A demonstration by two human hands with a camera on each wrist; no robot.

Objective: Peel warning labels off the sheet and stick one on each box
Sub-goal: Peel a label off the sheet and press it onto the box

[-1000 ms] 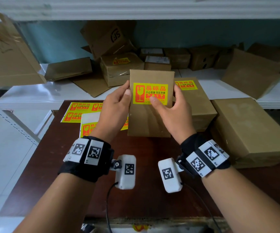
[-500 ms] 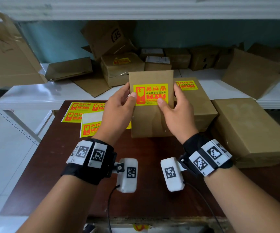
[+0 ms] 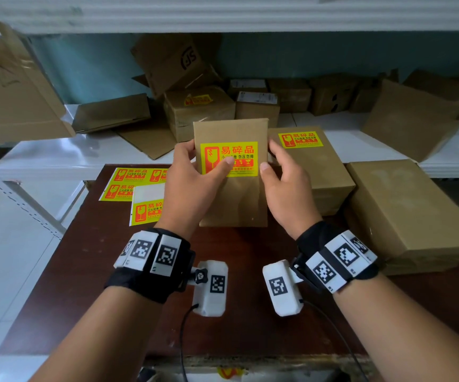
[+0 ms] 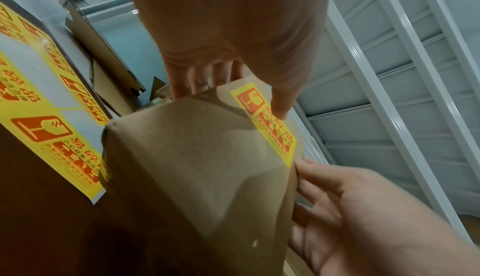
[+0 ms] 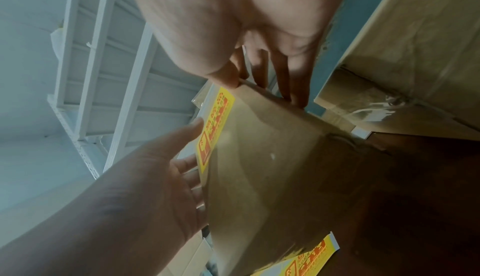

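I hold a small brown box point(image 3: 234, 199) tilted up over the dark table point(image 3: 90, 271), a yellow warning label point(image 3: 239, 153) stuck on its front. My left hand point(image 3: 195, 183) grips its left edge, thumb pressed on the label's middle. My right hand point(image 3: 286, 186) grips the right edge, thumb by the label's lower right corner. In the left wrist view the thumb point(image 4: 280, 99) lies on the label point(image 4: 270, 130). In the right wrist view, fingers point(image 5: 285, 79) reach behind the box point(image 5: 259, 167). Two label sheets point(image 3: 129, 183) lie at the left.
A labelled brown box point(image 3: 313, 172) stands right behind the held one, and a larger plain box point(image 3: 404, 208) sits at the table's right. The white shelf point(image 3: 57, 158) behind carries several cartons and flat cardboard. White racking stands at the left.
My left thumb has slid rightward across the label, from its left edge to its middle. My right thumb has moved right, off the label's middle to its lower right corner.
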